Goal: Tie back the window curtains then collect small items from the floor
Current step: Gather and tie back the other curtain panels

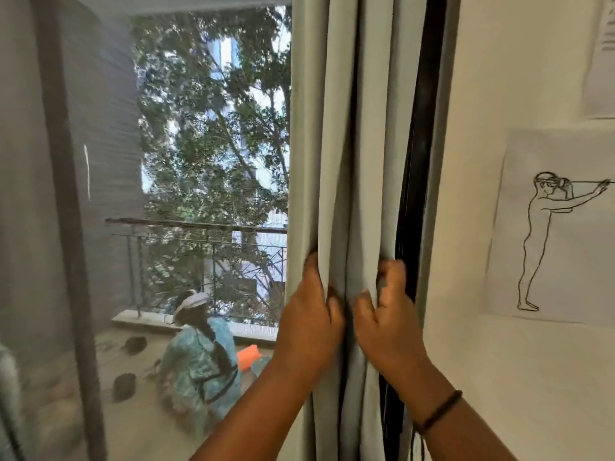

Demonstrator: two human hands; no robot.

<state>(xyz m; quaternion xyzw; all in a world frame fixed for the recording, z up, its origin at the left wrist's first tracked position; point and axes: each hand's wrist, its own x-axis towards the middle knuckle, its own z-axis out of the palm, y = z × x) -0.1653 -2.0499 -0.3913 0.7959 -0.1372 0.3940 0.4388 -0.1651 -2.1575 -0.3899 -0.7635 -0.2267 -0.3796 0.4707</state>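
A pale grey-green curtain (336, 144) hangs in bunched folds at the right side of the window, beside a black frame edge (419, 161). My left hand (309, 314) grips the folds on their left side, fingers curled into the cloth. My right hand (386, 311) grips the folds on their right side, with a dark band round its wrist. The two hands sit close together at the same height, gathering the curtain between them.
A white wall (482, 227) with a taped line drawing (559, 234) and another paper (599, 54) stands on the right. Through the mesh window (199, 161), a person (203, 354) sits on a balcony floor beside a railing (199, 227). A dark window post (66, 194) stands left.
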